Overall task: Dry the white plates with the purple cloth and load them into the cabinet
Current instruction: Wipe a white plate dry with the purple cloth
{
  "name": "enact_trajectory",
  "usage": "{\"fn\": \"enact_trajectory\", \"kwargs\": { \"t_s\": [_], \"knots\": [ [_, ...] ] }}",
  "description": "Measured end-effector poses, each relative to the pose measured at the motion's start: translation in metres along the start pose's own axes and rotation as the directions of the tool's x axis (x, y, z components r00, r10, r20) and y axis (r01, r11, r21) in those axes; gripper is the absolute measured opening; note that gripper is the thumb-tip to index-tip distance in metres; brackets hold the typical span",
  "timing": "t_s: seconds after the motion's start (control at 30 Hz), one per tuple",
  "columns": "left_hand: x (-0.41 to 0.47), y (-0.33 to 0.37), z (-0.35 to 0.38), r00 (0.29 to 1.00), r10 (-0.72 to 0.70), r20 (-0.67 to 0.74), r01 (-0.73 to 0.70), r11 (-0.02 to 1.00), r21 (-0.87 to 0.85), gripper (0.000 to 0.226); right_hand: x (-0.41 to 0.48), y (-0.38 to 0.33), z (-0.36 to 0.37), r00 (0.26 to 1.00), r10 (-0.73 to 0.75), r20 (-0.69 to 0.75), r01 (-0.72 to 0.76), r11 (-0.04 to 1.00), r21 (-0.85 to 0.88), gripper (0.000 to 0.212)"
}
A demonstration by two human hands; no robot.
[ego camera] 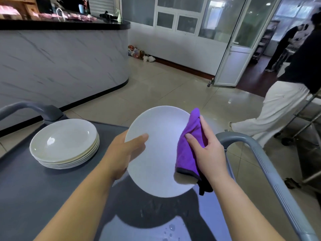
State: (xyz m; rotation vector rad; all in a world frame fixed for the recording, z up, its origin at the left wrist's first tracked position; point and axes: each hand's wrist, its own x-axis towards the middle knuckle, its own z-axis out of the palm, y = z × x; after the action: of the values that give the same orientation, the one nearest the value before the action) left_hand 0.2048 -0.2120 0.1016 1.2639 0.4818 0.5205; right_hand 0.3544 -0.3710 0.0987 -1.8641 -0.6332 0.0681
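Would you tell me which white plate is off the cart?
The plate gripped by the left hand, purple cloth on its right edge; the others sit stacked on the cart.

the held plate (156, 157) looks like smooth white ceramic with a soft, near-matt sheen. the stacked plates (64, 141) carry a glossier glaze with bright highlights. the purple cloth (187, 153) is soft, fuzzy fabric with a dark stitched hem. the cart top (26, 197) is dark, smooth and reflective, beaded with water drops (171, 227). its handle (264, 166) looks like ribbed grey plastic. the floor tiles (165, 91) are glossy.
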Motion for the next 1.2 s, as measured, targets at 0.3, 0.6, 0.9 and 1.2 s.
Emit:
{"fn": "enact_trajectory", "kwargs": {
  "t_s": [0.3, 0.6, 0.9, 1.2],
  "knots": [
    [-0.005, -0.019, 0.025, 0.93, 0.142, -0.338, -0.184, 0.978, -0.095, 0.016, -0.035, 0.006, 0.045, 0.936, 0.181, -0.3, -0.118, 0.969, 0.217, 0.056],
    [-0.003, -0.014, -0.013, 0.998, 0.017, -0.064, -0.021, 0.997, -0.068, 0.027, -0.01, -0.013, 0.01, 0.998, -0.027, -0.057, 0.028, 1.0, 0.013, 0.059],
    [-0.013, -0.024, 0.011, 0.95, 0.084, -0.301, -0.129, 0.983, -0.131, 0.008, -0.047, -0.015, 0.062, 0.927, 0.18, -0.329, -0.094, 0.961, 0.26, 0.058],
    [0.002, -0.002, -0.026, 0.941, 0.158, -0.299, -0.174, 0.984, -0.029, 0.012, -0.019, -0.032, 0.026, 0.989, -0.104, -0.106, 0.108, 0.994, 0.025, 0.059]
  ]
}}
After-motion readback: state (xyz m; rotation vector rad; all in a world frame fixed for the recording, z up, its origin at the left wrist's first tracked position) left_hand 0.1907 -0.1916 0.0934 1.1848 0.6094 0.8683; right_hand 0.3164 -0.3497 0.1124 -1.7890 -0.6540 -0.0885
